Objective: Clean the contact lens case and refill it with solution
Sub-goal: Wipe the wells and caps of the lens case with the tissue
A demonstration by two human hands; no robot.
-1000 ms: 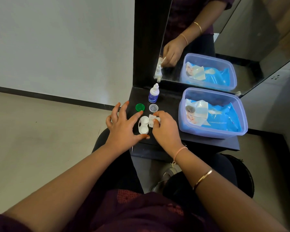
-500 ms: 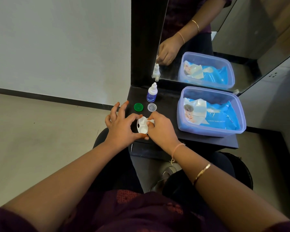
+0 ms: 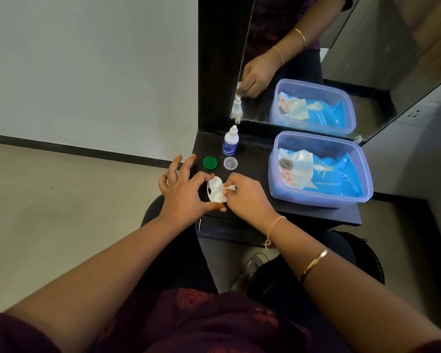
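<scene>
A white contact lens case [image 3: 214,190] with two uncapped wells is tilted up off the black shelf [image 3: 260,159]. My left hand [image 3: 182,193] pinches it between index finger and thumb, other fingers spread. My right hand [image 3: 247,197] pinches a small white wipe [image 3: 228,187] and presses it against the case's right side. Behind the case lie a green cap [image 3: 210,162] and a clear cap [image 3: 230,163]. A small white solution bottle [image 3: 230,141] with a blue label stands upright, capped, at the shelf's back.
A translucent blue tub [image 3: 321,197] holding a blue pack of wet wipes [image 3: 316,174] fills the shelf's right half. A mirror [image 3: 316,59] rises behind the shelf. The shelf's front edge is just under my hands; floor lies to the left.
My left hand has lifted and tilted the case off the shelf. My right hand has brought the wipe from beside the case onto it.
</scene>
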